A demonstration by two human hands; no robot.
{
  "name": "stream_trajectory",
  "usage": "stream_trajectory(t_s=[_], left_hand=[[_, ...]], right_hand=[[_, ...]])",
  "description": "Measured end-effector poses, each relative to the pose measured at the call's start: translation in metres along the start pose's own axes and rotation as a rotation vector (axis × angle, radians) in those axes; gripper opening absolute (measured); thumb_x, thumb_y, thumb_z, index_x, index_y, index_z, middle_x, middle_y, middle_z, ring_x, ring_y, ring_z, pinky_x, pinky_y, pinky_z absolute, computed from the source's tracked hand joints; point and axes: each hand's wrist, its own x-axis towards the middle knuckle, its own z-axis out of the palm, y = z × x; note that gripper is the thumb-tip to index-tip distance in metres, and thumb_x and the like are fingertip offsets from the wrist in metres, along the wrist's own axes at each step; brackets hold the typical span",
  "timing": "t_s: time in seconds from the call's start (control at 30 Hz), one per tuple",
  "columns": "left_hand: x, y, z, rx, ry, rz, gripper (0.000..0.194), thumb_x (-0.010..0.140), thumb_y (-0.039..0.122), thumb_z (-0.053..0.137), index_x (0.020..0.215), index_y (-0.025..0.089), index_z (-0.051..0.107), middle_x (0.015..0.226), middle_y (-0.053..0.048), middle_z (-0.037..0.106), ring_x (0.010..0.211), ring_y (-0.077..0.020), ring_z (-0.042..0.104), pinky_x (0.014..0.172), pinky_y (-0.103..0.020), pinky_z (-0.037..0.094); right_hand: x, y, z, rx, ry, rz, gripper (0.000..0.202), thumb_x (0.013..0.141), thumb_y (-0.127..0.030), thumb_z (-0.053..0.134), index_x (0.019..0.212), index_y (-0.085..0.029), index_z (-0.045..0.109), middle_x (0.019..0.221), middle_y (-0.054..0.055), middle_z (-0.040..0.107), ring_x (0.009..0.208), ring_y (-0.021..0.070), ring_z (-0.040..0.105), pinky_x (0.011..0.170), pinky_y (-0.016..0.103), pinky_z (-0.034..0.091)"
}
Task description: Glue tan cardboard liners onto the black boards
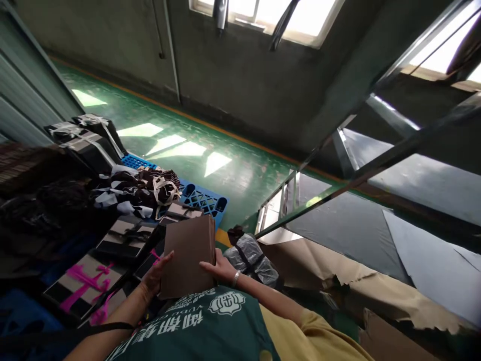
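A stack of brown cardboard sheets (188, 255) is held upright close in front of my green apron (210, 326). My left hand (156, 273) grips its left edge, with the thumb on the front face. On the right edge, my right hand (220, 268) is closed round the stack, thumb also across the front; a bracelet (236, 278) is on that wrist. The fingers behind the stack are hidden. Left of my left hand lie flat black-and-beige boxes, one tied with pink ribbon (88, 281) and one with a dark bow (135, 233).
Tied black boxes (90, 145) and a heap of dark and white ribbon pieces (130, 190) sit by a blue plastic pallet (205, 198). A plastic-wrapped bundle (251, 258) stands right of my hands. A metal rack (361, 175) with grey sheets and torn brown paper (338, 271) fills the right side.
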Motion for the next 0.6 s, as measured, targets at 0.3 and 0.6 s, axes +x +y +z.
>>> stream_trajectory(t_s=[0.3,0.6], left_hand=[[0.035,0.052,0.054,-0.064,0.017,0.099,0.055,0.068,0.029,0.064,0.119,0.012,0.052,0.094,-0.011,0.068,0.090,-0.0284,0.063,0.079,-0.039,0.052],[0.046,0.076,0.071,0.133,0.150,-0.059,0.053,0.061,0.029,0.069,0.111,0.014,0.059,0.086,-0.008,0.070,0.092,-0.0303,0.062,0.077,-0.038,0.054]], right_hand=[[0.046,-0.028,-0.043,0.238,0.261,-0.133,0.055,0.067,-0.055,0.061,0.106,-0.020,0.044,0.097,0.004,0.057,0.088,0.0201,0.053,0.080,0.034,0.042],[0.075,-0.024,-0.056,0.428,0.226,-0.052,0.071,0.065,-0.059,0.062,0.122,-0.021,0.041,0.107,0.005,0.056,0.098,0.0227,0.053,0.088,0.037,0.040]])
